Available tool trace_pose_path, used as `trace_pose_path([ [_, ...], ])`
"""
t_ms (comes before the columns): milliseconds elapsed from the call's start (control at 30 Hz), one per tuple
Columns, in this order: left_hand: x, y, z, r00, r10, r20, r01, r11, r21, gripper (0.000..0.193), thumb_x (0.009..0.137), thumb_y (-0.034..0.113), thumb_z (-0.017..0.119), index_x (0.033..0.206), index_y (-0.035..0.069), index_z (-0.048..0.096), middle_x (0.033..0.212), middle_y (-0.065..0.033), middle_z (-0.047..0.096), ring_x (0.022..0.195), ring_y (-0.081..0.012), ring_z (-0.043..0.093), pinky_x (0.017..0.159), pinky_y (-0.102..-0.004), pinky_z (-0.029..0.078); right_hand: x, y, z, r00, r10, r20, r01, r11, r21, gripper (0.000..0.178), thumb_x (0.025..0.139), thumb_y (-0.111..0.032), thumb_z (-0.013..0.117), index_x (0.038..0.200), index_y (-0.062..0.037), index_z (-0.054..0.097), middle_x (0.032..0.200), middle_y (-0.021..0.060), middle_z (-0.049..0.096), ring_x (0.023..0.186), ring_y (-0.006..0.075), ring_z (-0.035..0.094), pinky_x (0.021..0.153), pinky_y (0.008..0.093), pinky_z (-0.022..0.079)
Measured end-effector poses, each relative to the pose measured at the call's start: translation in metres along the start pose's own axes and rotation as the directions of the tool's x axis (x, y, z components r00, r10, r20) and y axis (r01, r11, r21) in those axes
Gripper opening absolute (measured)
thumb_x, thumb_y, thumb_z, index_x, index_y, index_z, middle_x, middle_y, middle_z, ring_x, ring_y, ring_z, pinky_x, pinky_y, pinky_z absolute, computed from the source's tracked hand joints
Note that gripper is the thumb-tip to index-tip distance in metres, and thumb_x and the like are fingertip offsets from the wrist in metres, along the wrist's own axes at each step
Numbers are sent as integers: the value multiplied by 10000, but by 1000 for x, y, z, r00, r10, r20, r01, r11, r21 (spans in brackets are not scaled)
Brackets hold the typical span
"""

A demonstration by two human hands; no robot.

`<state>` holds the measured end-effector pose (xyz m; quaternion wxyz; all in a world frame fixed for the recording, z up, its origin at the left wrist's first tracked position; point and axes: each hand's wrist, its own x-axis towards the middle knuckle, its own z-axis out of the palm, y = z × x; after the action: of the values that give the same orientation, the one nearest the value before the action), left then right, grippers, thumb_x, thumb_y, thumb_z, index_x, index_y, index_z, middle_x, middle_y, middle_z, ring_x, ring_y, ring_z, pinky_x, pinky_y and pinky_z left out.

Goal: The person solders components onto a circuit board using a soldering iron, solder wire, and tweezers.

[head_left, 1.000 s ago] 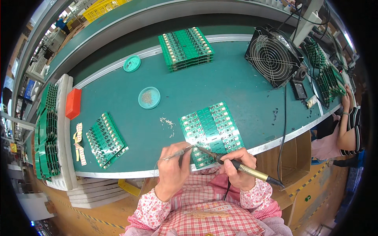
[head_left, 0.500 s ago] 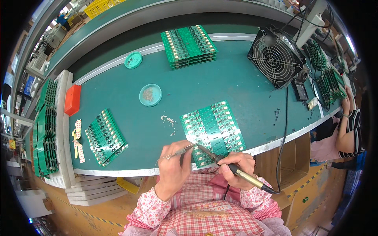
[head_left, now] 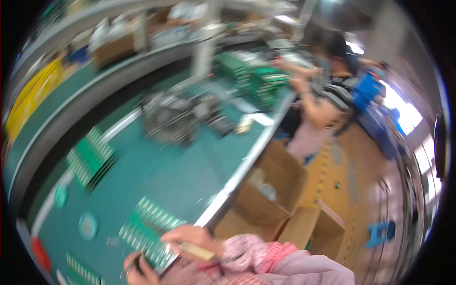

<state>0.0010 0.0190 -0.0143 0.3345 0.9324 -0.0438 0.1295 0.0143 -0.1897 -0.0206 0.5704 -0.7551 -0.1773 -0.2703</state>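
Observation:
Motion blurs the whole view. At the lower edge, my right hand [head_left: 192, 236] is closed around a soldering iron [head_left: 198, 251], whose gold-coloured handle sticks out below the fingers. Its tip is not visible. My left hand [head_left: 140, 270] is at the bottom, fingers curled, by the near edge of a green circuit board panel [head_left: 147, 230] with rows of pale parts. The thin solder wire seen in that hand half a second ago is lost in the blur. The panel lies flat on the green tabletop, partly covered by my hands.
A stack of green boards [head_left: 90, 159] and turquoise dishes [head_left: 88, 225] lie left, with a red box [head_left: 41, 254]. A dark fan [head_left: 171, 118] stands farther back. On the right, a co-worker in striped sleeves [head_left: 335, 102] reaches toward more boards [head_left: 268, 83]. Cardboard boxes [head_left: 270, 178] stand below the edge.
The view has swung to the right, so the bench, panel and my hands now sit lower left. The co-worker and aisle have come into view. The soldering iron is still in my right hand.

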Motion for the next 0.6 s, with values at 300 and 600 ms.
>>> trace_pose_path([
  [300, 12, 36, -11, 988, 143, -63, -146, 988, -48, 252, 989, 161, 621, 963, -83, 677, 929, -227, 699, 821, -354, 668, 789, -402, 534, -7, 10, 11, 986, -154, 57, 163, 877, -453, 525, 870, -190, 713, 1343, -62, 526, 1100, 125, 566, 1028, 313, 593, 931, 423, 491],
  [600, 10, 39, -24, 992, 45, -116, -61, 989, -138, 344, 1000, 259, 615, 957, -75, 683, 957, -227, 690, 861, -362, 654, 816, -417, 522, 2, 2, 5, 980, -39, 196, 136, 847, -513, 479, 895, -317, 680, 1318, -126, 562, 1092, 112, 622, 1003, 269, 615, 888, 410, 502],
])
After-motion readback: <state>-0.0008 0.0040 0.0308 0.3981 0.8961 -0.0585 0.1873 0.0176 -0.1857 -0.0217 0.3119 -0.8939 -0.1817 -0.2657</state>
